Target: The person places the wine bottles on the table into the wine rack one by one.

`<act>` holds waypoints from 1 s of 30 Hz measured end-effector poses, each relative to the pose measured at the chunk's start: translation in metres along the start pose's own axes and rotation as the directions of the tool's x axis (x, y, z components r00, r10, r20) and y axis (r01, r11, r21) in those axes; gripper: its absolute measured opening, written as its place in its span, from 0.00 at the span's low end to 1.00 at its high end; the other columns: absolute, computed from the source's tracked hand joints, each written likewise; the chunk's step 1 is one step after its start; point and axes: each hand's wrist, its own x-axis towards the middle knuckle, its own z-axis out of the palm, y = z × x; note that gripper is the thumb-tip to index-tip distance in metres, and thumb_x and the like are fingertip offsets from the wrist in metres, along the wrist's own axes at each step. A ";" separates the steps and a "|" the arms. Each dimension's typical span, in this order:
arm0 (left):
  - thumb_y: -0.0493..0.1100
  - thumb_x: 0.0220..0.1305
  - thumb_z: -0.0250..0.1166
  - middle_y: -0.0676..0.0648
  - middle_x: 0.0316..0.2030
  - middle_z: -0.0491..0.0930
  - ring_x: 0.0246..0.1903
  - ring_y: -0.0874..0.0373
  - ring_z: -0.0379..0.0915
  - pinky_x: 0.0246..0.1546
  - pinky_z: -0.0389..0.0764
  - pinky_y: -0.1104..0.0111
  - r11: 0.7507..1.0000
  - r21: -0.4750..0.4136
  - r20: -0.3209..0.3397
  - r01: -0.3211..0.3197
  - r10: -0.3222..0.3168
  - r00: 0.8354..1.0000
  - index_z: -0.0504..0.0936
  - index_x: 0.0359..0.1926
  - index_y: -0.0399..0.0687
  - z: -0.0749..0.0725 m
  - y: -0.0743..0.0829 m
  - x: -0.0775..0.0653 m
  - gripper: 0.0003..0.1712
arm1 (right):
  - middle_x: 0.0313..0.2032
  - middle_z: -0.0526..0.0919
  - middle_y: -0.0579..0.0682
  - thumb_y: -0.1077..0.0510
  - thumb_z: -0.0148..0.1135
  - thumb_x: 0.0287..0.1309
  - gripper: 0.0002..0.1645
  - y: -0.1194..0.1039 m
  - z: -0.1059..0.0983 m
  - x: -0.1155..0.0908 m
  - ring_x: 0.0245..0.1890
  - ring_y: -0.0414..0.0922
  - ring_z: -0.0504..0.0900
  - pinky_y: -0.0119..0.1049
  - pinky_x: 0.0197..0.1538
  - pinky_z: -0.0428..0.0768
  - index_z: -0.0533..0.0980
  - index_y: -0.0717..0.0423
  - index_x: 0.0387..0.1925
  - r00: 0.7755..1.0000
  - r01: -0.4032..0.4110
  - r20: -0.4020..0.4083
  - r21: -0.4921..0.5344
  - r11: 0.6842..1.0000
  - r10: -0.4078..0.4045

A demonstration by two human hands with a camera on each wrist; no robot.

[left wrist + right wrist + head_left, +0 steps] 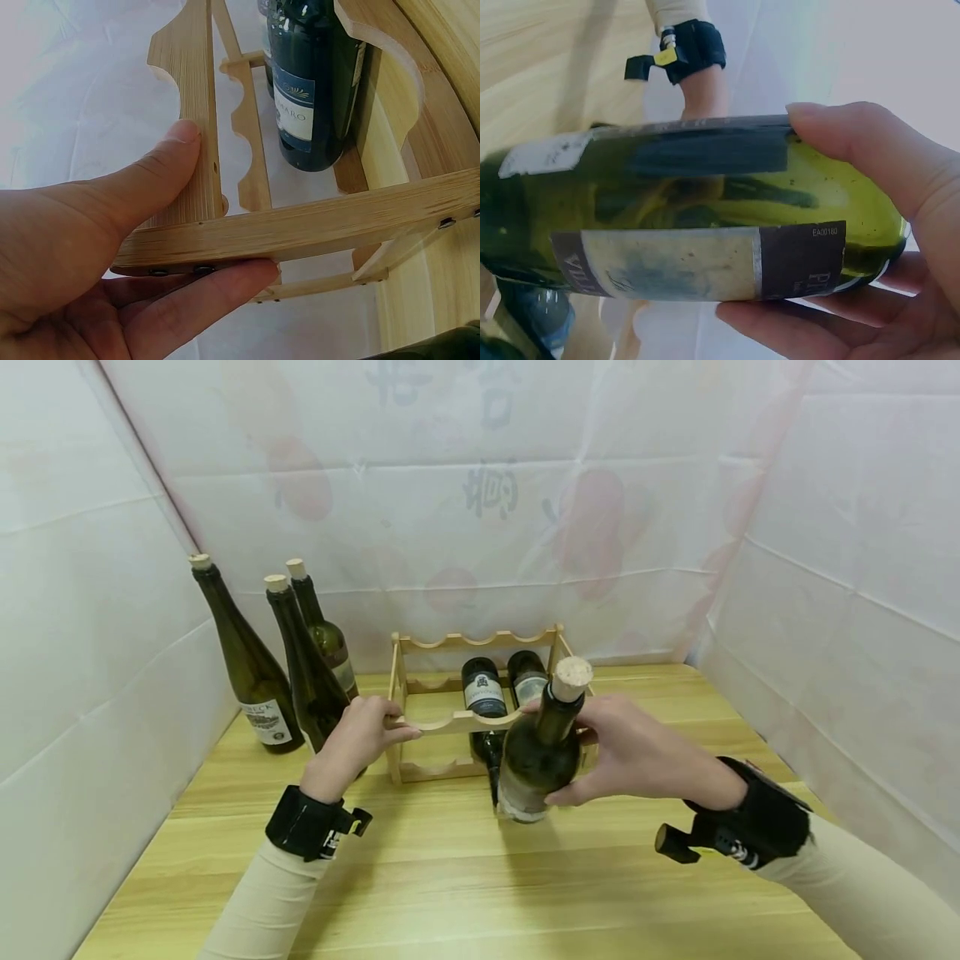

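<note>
Head view: bottle (pixel 534 770) clamped in the fingers of my right hand (pixel 630 743), just in front of the rack (pixel 459 722), right half; long axis steep, cork (pixel 572 677) up. My left hand (pixel 350 745), farther off, pinches the rack's front left corner.

Green cylindrical glass bottle (pixel 536 767) looked glossy; pale scalloped wooden rack (pixel 462 723), smooth, nearly matt; beige cork stopper (pixel 572 677), rough.

Green bottle (pixel 697 206) in right grip (pixel 932 244)
</note>
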 end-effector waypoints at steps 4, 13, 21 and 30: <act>0.49 0.56 0.69 0.52 0.25 0.82 0.21 0.63 0.74 0.23 0.76 0.68 1.000 -0.001 -0.002 0.001 -0.001 1.000 0.84 0.26 0.52 0.000 0.000 0.000 0.08 | 0.54 0.76 0.37 0.46 0.79 0.36 0.48 0.002 0.009 0.013 0.51 0.36 0.75 0.36 0.46 0.79 0.69 0.42 0.63 0.997 0.080 -0.013 -0.046 0.996 -0.080; 0.49 0.55 0.70 0.53 0.21 0.79 0.17 0.63 0.71 0.20 0.73 0.67 1.000 0.000 0.001 -0.006 0.006 1.000 0.82 0.23 0.53 0.001 0.000 0.000 0.09 | 0.59 0.74 0.42 0.43 0.73 0.45 0.48 0.001 0.040 0.033 0.57 0.38 0.71 0.35 0.59 0.70 0.64 0.47 0.67 0.982 0.191 0.019 -0.039 0.981 -0.190; 0.49 0.55 0.70 0.52 0.24 0.82 0.20 0.63 0.75 0.21 0.77 0.68 0.998 0.035 -0.035 -0.056 0.058 0.998 0.83 0.24 0.53 -0.003 -0.002 0.000 0.09 | 0.59 0.73 0.44 0.53 0.76 0.41 0.45 0.002 0.071 0.047 0.57 0.37 0.72 0.30 0.56 0.72 0.66 0.51 0.63 0.953 0.304 0.025 -0.090 0.948 -0.303; 0.50 0.55 0.70 0.52 0.23 0.82 0.19 0.64 0.74 0.22 0.77 0.68 0.999 0.018 -0.017 -0.041 0.041 0.999 0.82 0.22 0.52 -0.005 -0.002 -0.002 0.11 | 0.60 0.72 0.48 0.42 0.71 0.48 0.43 0.009 0.089 0.054 0.59 0.40 0.70 0.34 0.57 0.72 0.67 0.52 0.63 0.910 0.414 0.067 -0.215 0.884 -0.410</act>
